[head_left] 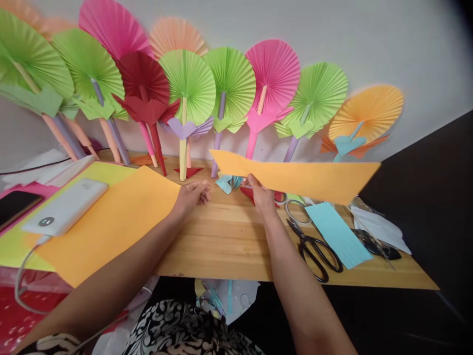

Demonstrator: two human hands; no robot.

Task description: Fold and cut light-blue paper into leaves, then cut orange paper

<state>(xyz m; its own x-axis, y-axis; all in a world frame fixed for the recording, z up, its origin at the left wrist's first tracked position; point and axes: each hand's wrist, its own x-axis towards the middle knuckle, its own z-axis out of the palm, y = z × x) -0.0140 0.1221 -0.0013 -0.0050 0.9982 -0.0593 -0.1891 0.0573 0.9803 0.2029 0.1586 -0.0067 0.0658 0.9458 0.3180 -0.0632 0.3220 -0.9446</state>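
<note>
My right hand [260, 198] pinches a long orange paper strip [306, 176] near its left part, thumb on the near face. The strip is held up above the table and stretches off to the right. My left hand [192, 195] is beside the right edge of a large orange paper sheet [121, 222]; its fingers are curled together and no object shows in them. Below the raised strip lie black-handled scissors [314, 251], a pleated light-blue paper piece [340, 234] and a roll of tape [297, 212].
Finished paper fans, such as a pink one [273, 74] and a green one [188, 84], stand along the wall. A white power bank [68, 204] with a cable sits on the sheets at left, near a phone [16, 207]. A bag of paper scraps [229, 298] hangs below the table edge.
</note>
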